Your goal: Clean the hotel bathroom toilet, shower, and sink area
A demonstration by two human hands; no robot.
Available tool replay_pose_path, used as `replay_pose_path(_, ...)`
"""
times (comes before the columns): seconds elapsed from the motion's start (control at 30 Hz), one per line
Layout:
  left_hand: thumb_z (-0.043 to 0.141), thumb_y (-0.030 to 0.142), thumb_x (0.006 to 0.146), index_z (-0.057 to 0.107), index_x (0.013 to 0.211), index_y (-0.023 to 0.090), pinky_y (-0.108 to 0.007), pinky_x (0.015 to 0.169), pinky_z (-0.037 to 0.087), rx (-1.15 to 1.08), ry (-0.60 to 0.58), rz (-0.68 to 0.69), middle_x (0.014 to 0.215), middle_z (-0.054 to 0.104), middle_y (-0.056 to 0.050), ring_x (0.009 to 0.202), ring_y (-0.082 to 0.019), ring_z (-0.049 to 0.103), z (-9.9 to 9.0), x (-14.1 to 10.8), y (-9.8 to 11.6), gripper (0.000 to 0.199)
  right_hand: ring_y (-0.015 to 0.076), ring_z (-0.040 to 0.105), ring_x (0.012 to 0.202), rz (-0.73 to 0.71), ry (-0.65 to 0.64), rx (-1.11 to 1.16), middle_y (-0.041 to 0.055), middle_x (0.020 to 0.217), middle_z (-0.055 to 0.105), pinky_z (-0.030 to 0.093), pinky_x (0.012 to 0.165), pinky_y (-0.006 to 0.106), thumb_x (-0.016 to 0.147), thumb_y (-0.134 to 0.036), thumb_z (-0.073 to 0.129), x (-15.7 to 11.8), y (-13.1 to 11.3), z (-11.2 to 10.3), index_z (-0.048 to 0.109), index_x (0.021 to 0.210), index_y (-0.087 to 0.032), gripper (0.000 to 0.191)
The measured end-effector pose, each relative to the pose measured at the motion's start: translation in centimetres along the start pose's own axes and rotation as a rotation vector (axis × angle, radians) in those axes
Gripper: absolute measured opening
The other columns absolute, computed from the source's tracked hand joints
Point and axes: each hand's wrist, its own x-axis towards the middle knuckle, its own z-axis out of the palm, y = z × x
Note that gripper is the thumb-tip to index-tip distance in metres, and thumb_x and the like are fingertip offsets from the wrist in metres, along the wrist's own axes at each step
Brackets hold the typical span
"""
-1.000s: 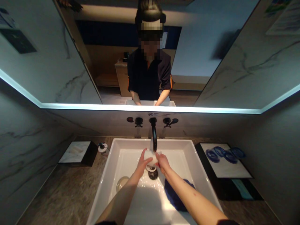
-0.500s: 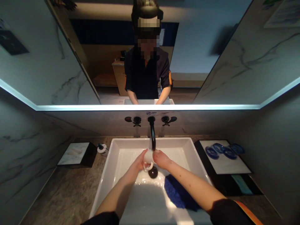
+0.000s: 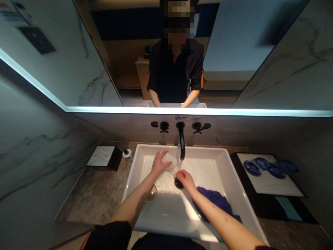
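Note:
In the white sink, my left hand (image 3: pixel 160 163) is closed around a white mug (image 3: pixel 170 162), its thumb and fingers spread over the side. The mug is pale against the basin, and its handle does not show. Just beyond it the black faucet (image 3: pixel 182 146) curves down, with a faint stream of water below the spout. My right hand (image 3: pixel 186 180) is lower and to the right, fingers curled together beside the black drain plug (image 3: pixel 178 183); what they hold, if anything, is hidden. A crumpled blue cloth (image 3: pixel 218 201) lies in the basin, partly under my right forearm.
The sink rim (image 3: pixel 182 146) surrounds both hands. A pale round object (image 3: pixel 152 192) shows beside my left forearm. A small bottle (image 3: pixel 127 154) and a box (image 3: pixel 102 156) stand on the left counter. Blue oval items (image 3: pixel 267 167) lie on the right-hand box.
My right hand has come off the mug and moved down toward the drain plug. The mug stays with my left hand, its handle no longer visible. The view has shifted left and down.

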Motion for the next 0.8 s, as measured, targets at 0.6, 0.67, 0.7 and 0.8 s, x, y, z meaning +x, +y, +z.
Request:
replay_pose_path(0.6, 0.066, 0.029, 0.082, 0.053, 0.14, 0.03, -0.04, 0.098, 0.047, 0.73, 0.035, -0.08, 0.132, 0.045, -0.017, 0.117, -0.033, 0.052, -7.9, -7.2, -0.4, 0.06, 0.0313, 0.055, 0.113, -0.391, -0.459, -1.015, 0.0131, 0.127, 0.05, 0.044, 0.095, 0.04, 0.057, -0.013, 0.085, 0.5, -6.1, 6.3, 0.054, 0.135, -0.028, 0.086)
replay_pose_path(0.67, 0.065, 0.028, 0.082, 0.052, 0.141, 0.029, -0.04, 0.095, 0.048, 0.731, 0.002, -0.122, 0.127, 0.048, -0.016, 0.114, -0.032, 0.054, -7.5, -8.5, -0.8, 0.061, 0.031, 0.053, 0.115, -0.381, -0.409, -1.03, 0.0142, 0.129, 0.05, 0.043, 0.097, 0.039, 0.061, -0.01, 0.08, 1.9, -6.3, 4.7, 0.054, 0.136, -0.025, 0.081)
replay_pose_path(0.7, 0.065, 0.027, 0.081, 0.052, 0.141, 0.03, -0.04, 0.096, 0.048, 0.726, -0.024, -0.139, 0.127, 0.048, -0.016, 0.114, -0.032, 0.054, -7.2, -9.2, -1.0, 0.062, 0.0306, 0.053, 0.115, -0.38, -0.386, -1.031, 0.0145, 0.129, 0.05, 0.043, 0.097, 0.039, 0.062, -0.008, 0.078, 2.6, -6.4, 3.9, 0.054, 0.136, -0.024, 0.079)
replay_pose_path(0.8, 0.065, 0.023, 0.078, 0.051, 0.142, 0.03, -0.043, 0.1, 0.046, 0.715, -0.147, -0.207, 0.136, 0.045, -0.019, 0.121, -0.035, 0.052, -6.1, -11.4, -1.6, 0.065, 0.0299, 0.052, 0.118, -0.392, -0.325, -1.005, 0.0146, 0.129, 0.052, 0.043, 0.098, 0.038, 0.059, -0.007, 0.077, 4.4, -6.2, 1.8, 0.049, 0.139, -0.02, 0.085)
